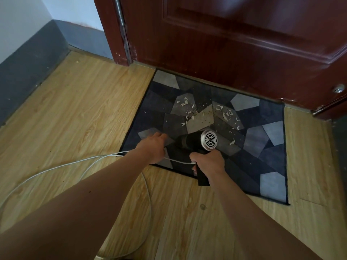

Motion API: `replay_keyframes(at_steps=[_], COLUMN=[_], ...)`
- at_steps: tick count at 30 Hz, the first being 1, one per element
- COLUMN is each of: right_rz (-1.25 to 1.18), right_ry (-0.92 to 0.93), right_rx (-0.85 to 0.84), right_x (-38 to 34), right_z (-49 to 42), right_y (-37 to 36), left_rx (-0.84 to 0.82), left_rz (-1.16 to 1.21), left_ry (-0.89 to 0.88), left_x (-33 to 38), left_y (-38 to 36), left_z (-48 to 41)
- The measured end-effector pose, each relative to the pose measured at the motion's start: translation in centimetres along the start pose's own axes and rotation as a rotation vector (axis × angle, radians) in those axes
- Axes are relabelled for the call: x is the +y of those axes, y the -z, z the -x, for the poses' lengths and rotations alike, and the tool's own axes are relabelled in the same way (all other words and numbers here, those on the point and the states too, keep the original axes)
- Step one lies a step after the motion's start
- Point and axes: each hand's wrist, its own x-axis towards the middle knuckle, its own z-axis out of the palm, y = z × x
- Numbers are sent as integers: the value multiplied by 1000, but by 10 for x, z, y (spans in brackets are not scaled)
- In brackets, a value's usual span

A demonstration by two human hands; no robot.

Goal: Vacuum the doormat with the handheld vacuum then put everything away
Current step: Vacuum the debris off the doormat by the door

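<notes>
A grey and dark blue patchwork doormat (266, 147) lies on the wooden floor in front of a dark red door. White scraps and fine crumbs (204, 113) are scattered across its middle. My right hand (208, 162) grips the handle of a black handheld vacuum (191, 142), whose silver round grille faces up at me. The vacuum hangs just above the mat's near-left part. My left hand (152, 147) presses flat on the mat's left edge, fingers forward. A white cable (75, 162) runs from the handle's base to the left over the floor.
The dark red door (234, 44) and its frame stand right behind the mat. A grey skirting and white wall (28, 59) run along the left. The white cable loops over the wooden floor (84, 109) near my left arm.
</notes>
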Motion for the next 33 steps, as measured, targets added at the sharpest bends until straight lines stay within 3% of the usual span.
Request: replay_keyframes(at_steps=[26,33], right_rz=[-43,1], right_ry=[-35,-21], right_rx=[368,285], right_x=[34,23], right_z=[-11,-36], right_y=[129,152], left_rx=[26,50], left_rz=[-28,-57], left_ry=[-173,-172], left_x=[98,125], left_y=[2,7], left_z=[-12,-10])
